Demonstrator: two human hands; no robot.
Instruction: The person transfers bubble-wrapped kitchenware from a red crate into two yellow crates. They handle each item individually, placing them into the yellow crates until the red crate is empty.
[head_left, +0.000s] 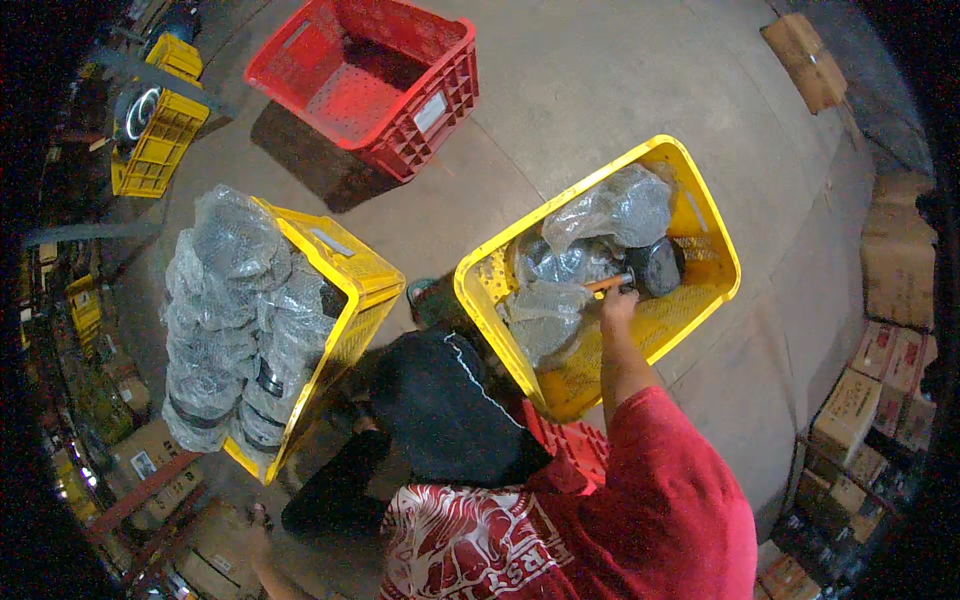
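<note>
Right hand (pixel 618 300) closed around the orange handle of a black round-headed tool (pixel 655 266), inside the yellow crate (pixel 480 290) near its far wall, among parts wrapped in clear bubble film (pixel 610 210). The left hand is hidden, so its grip cannot be told. A second yellow crate (pixel 345 265), full of wrapped parts, stands to the left; a red crate (pixel 400 130) lies beyond.

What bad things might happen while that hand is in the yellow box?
The right hand grips only a thin orange shaft on a dark round part, so the part may slip and drop. The other yellow crate is tipped and heaped with wrapped parts, which might tumble out.
</note>
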